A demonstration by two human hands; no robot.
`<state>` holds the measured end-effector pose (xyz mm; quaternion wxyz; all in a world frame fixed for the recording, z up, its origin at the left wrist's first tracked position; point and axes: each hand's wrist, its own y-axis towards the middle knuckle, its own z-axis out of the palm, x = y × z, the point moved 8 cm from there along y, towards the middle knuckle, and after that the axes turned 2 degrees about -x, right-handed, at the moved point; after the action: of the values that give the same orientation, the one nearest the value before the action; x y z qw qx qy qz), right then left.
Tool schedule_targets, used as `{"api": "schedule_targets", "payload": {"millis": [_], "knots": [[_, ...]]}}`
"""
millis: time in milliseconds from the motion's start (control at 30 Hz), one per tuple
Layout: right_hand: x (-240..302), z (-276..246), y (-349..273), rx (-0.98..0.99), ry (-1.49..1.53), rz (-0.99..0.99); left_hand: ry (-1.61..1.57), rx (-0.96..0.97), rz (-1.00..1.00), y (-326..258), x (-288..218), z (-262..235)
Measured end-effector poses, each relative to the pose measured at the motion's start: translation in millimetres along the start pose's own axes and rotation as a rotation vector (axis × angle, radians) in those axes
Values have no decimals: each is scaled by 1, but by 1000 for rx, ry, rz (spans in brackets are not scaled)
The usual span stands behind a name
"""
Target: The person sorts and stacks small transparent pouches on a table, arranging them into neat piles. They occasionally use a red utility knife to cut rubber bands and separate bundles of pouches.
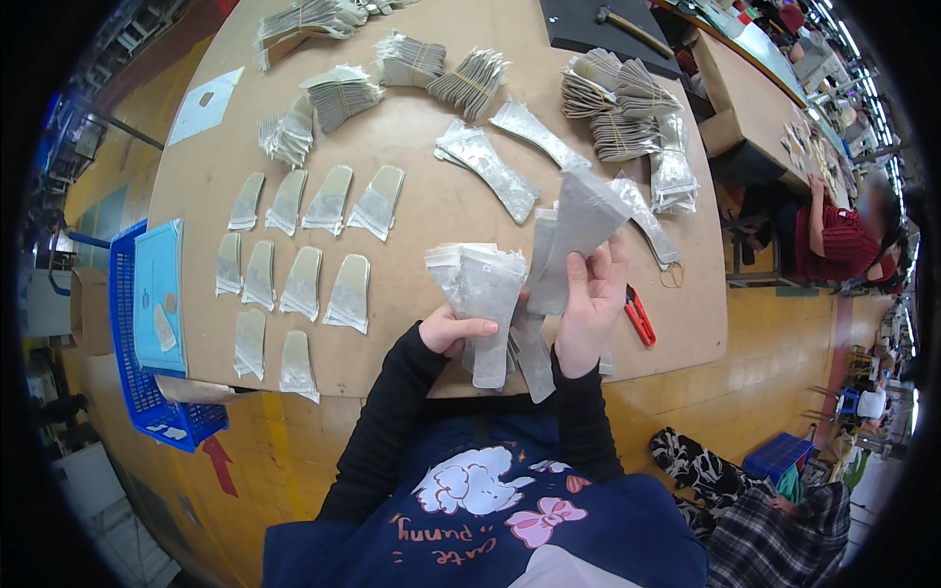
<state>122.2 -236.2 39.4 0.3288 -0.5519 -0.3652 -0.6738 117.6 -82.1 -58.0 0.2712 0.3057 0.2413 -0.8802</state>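
Observation:
Near the front edge of the table, my left hand (449,331) is closed around a fanned bunch of grey-white cut pieces (486,299), thumb on top. These are flat, waisted shapes that flare at the ends. My right hand (591,304) pinches another grey cut piece (580,227) between thumb and fingers, raised and tilted beside the bunch. More grey pieces (531,355) show low between my hands, partly hidden; I cannot tell which hand holds them. Just beyond, similar loose pieces (490,171) lie on the table (412,211).
Rows of small grey-green stacks (302,284) cover the table's left. Banded bundles (470,83) stand along the back, more bundles (622,103) at back right. A red cutter (640,316) lies right of my right hand. A blue basket (125,333) adjoins the left edge. Another person (848,240) sits at right.

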Motion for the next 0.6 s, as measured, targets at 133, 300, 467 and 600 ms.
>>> {"api": "schedule_targets", "payload": {"millis": [133,300,467,600], "knots": [[-9,-6,-4,-81,-46,-14,41,-19,-15,-1,2,-3],[-4,-18,-1,-7,346,-2,22,-65,66,-1,-3,-5],[-2,-23,-3,-54,381,70,-9,-86,101,-2,-9,-8],[-22,15,-10,145,245,373,78,-19,54,0,-4,-4]]}}
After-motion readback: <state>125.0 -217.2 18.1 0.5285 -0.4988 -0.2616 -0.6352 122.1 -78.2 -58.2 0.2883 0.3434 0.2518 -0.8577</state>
